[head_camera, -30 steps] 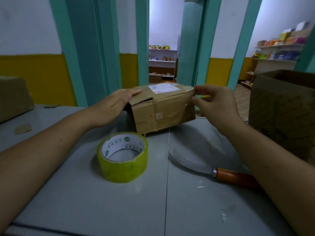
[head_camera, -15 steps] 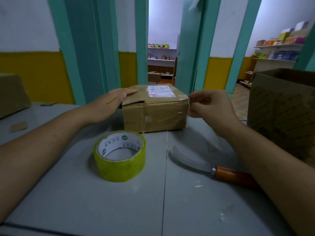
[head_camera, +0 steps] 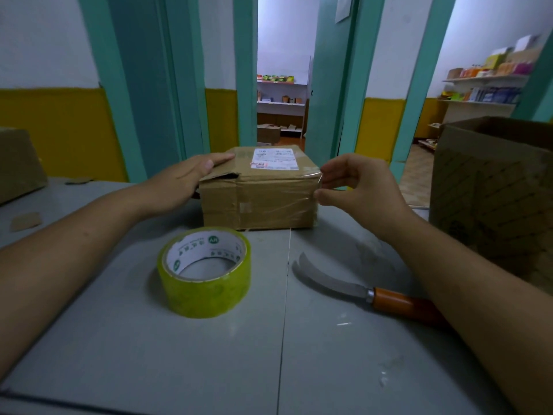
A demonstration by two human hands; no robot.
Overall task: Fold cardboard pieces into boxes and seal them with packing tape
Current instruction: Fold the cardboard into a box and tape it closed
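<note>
Small brown cardboard box (head_camera: 258, 199) now flat on grey worktop (head_camera: 209, 354), not tilted; left hand (head_camera: 182, 181) flat on its loose top flap (head_camera: 220, 174), right hand (head_camera: 356, 184) pinching clear tape (head_camera: 319, 178) at its right edge, so prob. sealing step, next: press tape down.

Left grip (head_camera: 179, 184), right grip (head_camera: 362, 187) bare; forearms (head_camera: 74, 250) bare too.

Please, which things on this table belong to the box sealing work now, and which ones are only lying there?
In use or at hand: small box, with the left hand flat on its flap and the right hand at its taped edge; tape roll; knife, probably for cutting tape.
Only lying there: big open box; another box at the far left; cardboard scrap.
</note>
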